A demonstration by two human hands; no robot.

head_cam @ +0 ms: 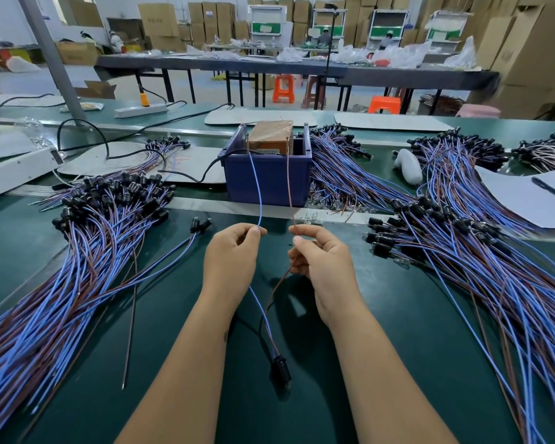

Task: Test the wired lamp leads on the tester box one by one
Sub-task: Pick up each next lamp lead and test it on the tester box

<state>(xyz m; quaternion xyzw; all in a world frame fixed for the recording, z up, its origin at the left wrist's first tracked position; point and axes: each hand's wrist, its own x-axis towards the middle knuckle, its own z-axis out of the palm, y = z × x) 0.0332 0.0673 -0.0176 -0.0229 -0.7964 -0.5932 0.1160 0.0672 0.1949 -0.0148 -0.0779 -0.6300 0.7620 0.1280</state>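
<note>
Head view: left hand (234, 251) pinches blue lead (256, 187), right hand (318, 254) pinches brown lead (289, 181). Both leads run up to posts on the tester box (269, 139) in the blue bin (266, 181). Their black socket (281, 368) hangs between the forearms. Lead piles lie left (77, 267) and right (478, 251).

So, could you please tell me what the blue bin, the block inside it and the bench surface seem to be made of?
The blue bin looks like moulded plastic: even colour, dull sheen, rigid thin walls. The block inside it appears wrapped in brown tape or paper, glossy and wrinkled on top; what lies beneath is hidden. The bench surface looks like a dark green rubbery mat, smooth with a soft sheen, possibly a conveyor belt.
</note>
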